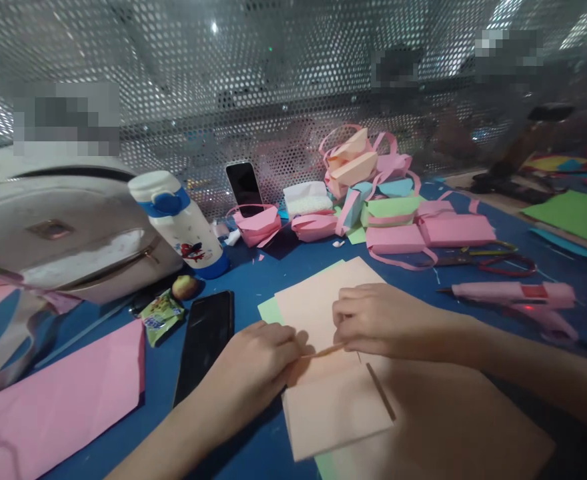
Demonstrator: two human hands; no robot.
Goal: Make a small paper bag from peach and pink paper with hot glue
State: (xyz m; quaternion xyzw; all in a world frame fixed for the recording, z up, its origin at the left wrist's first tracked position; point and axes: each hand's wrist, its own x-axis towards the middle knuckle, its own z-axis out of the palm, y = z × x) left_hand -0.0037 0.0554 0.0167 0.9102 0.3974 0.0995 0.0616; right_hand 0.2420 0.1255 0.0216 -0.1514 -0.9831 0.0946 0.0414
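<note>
A folded peach paper piece (341,417) lies in front of me on a stack of peach sheets (448,413), with green paper (271,311) showing at the edges beneath. My left hand (268,350) has its fingers curled and pinched on the left end of the piece's upper edge. On the right end of that same edge, my right hand (381,320) is closed, thumb and fingers pressed together. The fingertips are partly hidden, and a narrow gap shows along the piece's right side.
A black phone (206,340), a snack packet (161,317) and pink paper (73,400) lie left. Behind them stand a water bottle (181,223) and a white backpack (73,233). Small paper bags (393,240) crowd the back; a pink glue gun (516,297) and scissors (506,265) lie right.
</note>
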